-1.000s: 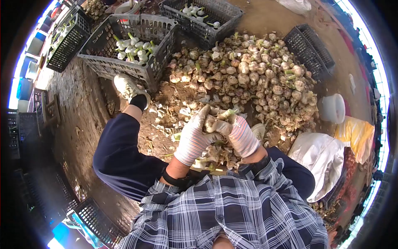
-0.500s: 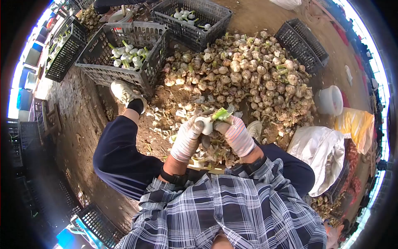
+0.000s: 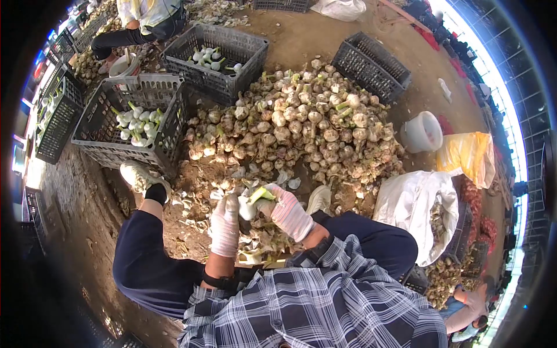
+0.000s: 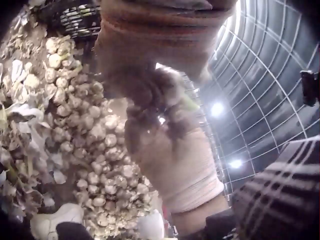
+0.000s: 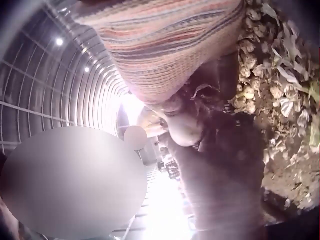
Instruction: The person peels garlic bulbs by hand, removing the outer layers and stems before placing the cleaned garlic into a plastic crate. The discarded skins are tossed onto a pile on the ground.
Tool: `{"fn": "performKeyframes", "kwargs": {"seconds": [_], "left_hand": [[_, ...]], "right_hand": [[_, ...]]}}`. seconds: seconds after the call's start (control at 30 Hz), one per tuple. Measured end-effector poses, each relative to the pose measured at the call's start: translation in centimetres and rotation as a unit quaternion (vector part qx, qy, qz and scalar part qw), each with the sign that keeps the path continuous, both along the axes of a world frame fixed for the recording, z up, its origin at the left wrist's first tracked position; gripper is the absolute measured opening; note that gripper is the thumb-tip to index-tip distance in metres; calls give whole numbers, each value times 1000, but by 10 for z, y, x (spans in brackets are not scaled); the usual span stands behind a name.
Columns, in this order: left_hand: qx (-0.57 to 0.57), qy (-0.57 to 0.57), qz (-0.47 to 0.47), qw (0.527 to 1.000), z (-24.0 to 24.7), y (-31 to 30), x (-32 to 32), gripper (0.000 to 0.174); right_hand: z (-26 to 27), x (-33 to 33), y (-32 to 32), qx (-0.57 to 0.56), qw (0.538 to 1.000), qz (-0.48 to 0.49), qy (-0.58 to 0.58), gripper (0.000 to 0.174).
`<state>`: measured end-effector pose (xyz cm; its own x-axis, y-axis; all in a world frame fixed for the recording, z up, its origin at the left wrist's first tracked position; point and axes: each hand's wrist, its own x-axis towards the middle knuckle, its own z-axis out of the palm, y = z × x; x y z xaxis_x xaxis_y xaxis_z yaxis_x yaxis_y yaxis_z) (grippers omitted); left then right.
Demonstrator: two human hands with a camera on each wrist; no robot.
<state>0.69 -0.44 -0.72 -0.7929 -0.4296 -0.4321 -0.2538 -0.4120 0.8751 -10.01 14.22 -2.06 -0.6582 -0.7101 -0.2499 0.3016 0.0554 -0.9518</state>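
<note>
Dark crate (image 3: 116, 152) of white garlic (image 3: 139, 123) far left, left hand (image 3: 224, 229) near centre, its grip impossible to tell, white garlic bulb (image 3: 246, 210) between the hands, right hand (image 3: 290, 216) pinching its green stem (image 3: 261, 194), unpeeled garlic heap (image 3: 307, 124) beyond, white sack (image 3: 409, 203) right

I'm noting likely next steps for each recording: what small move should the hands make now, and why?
Probably turn the garlic bulb to check its hidden side. The right hand holds it beside the left hand; its visible side is white, like the green-stemmed bulbs in the crate beyond the left shoe, but the hands cover the rest.
</note>
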Motion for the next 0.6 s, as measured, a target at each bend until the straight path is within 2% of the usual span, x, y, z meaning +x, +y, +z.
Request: {"fn": "performKeyframes", "kwargs": {"seconds": [0.03,0.07,0.13,0.17,0.2,0.23,0.27,0.33,0.37,0.4,0.43,0.53,0.57,0.6], "left_hand": [[-56,13,25,998,13,5,-2,91],[-112,36,4,993,33,10,-1,85],[-339,-6,-60,939,10,8,1,70],[-282,23,-69,957,22,6,1,63],[-151,54,-90,983,31,1,2,67],[-33,87,-91,991,29,-3,4,72],[86,124,-89,985,26,-4,7,77],[166,155,-114,967,31,-1,9,78],[150,150,-139,967,25,-1,9,89],[156,156,-124,967,25,1,9,90],[160,163,-109,967,24,4,6,92],[149,157,-102,971,24,1,4,94],[145,152,-98,973,23,1,4,93],[142,146,-97,974,22,1,4,92]], "right_hand": [[6,2,1,5,1000,-15,27,35],[13,2,3,-7,997,-6,82,32],[29,2,7,-36,983,17,178,27],[38,4,7,-24,983,18,183,23],[19,5,11,-49,994,5,97,22],[34,3,12,-10,993,17,114,21],[49,-3,14,30,990,28,135,21],[5,-20,20,129,974,39,181,21],[-19,-24,15,150,988,-30,-15,36],[-31,-21,18,225,963,-22,146,40],[-38,-17,20,291,907,-12,305,44],[-52,-20,32,241,904,7,353,54],[-10,-17,30,207,962,5,177,53],[23,-15,30,167,986,0,-7,53]]}}
